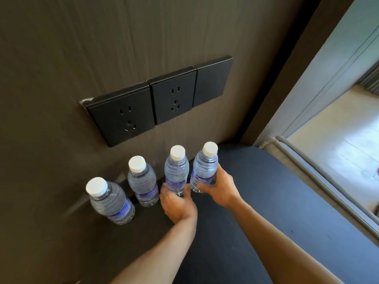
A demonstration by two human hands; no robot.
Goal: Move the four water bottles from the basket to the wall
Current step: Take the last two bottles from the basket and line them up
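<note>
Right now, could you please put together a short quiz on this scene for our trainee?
1. True or false: all four bottles stand upright by the wall.
2. How many bottles are being gripped? A) none B) one C) two
3. What is mounted on the wall above the bottles?

Key:
1. True.
2. C: the left hand grips the third bottle, the right hand the fourth bottle; the first bottle and second bottle stand free.
3. Black socket plates.
</note>
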